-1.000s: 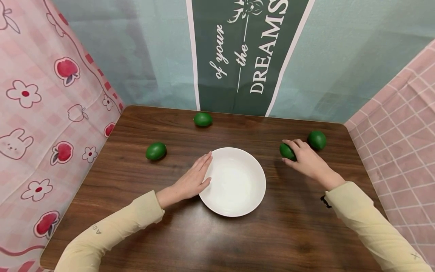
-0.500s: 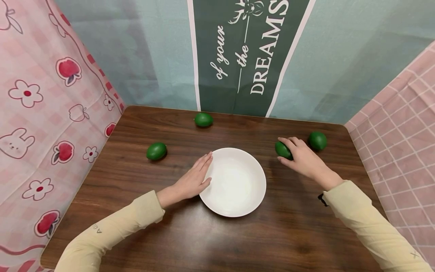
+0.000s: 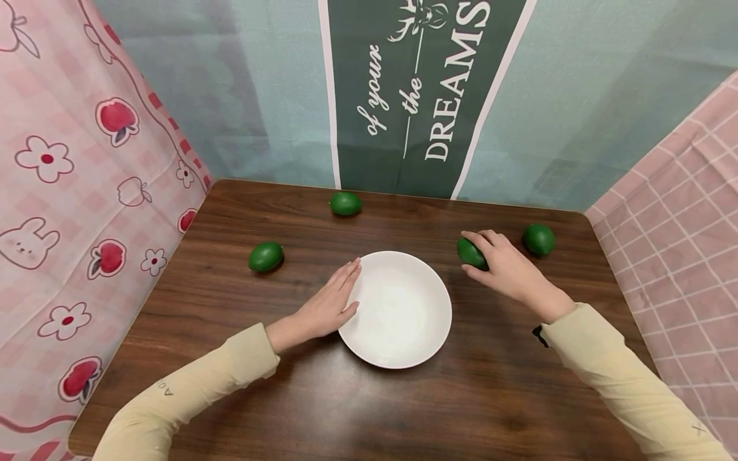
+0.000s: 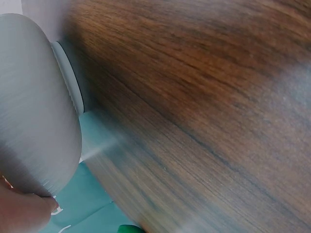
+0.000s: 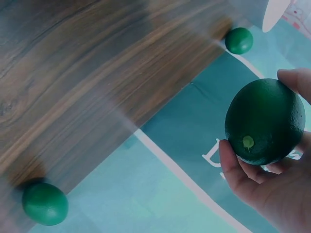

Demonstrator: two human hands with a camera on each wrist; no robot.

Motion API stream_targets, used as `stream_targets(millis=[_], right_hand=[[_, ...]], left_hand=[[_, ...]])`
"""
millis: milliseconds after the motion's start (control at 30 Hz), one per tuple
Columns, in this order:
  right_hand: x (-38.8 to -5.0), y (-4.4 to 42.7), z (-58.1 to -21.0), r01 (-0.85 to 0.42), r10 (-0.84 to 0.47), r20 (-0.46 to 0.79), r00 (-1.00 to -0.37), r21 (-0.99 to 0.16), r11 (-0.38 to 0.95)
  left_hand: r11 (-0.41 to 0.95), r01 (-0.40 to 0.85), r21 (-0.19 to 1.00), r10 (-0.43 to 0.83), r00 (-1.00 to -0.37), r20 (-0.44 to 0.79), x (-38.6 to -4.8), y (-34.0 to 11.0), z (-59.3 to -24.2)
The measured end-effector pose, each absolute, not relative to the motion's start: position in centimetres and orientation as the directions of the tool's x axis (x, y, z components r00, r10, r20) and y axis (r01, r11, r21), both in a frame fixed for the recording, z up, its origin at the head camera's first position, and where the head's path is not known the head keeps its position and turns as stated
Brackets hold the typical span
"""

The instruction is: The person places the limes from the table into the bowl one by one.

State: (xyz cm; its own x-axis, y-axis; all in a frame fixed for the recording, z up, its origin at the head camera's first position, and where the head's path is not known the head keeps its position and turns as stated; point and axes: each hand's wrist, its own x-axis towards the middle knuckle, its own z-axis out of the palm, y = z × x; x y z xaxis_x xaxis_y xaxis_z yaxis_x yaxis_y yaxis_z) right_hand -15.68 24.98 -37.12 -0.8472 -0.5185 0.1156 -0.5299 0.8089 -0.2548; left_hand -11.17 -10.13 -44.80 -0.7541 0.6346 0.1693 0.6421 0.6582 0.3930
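The right hand [image 3: 507, 269] grips a green lime [image 3: 471, 253] to the right of a white bowl [image 3: 398, 310]. Thumb and fingers close around that lime [image 5: 265, 121] in the right wrist view. The left hand [image 3: 324, 302] lies with straight fingers against the bowl's left rim, its fingertips over the edge. In the left wrist view, part of that hand [image 4: 22, 211] shows beside a large pale rounded surface. The bowl holds nothing.
One lime [image 3: 266, 257] sits left of the bowl, another lime [image 3: 346, 203] near the back edge, a third lime [image 3: 539, 239] at the right. A brown wooden table [image 3: 398, 410] bears them, with fabric hangings [image 3: 277, 96] behind and on both sides.
The right hand and the lime in its grip have moved left, closer to the bowl. The left hand and the bowl have stayed in place.
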Motion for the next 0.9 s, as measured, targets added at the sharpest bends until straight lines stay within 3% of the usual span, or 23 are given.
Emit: stream_targets(millis=[900], right_hand=[[-15.0, 21.4, -35.8, -0.594, -0.576, 0.151, -0.804, -0.249, 0.765]], left_hand=[[0.656, 0.638, 0.403, 0.636, -0.755, 0.159, -11.2, -10.2, -44.8]])
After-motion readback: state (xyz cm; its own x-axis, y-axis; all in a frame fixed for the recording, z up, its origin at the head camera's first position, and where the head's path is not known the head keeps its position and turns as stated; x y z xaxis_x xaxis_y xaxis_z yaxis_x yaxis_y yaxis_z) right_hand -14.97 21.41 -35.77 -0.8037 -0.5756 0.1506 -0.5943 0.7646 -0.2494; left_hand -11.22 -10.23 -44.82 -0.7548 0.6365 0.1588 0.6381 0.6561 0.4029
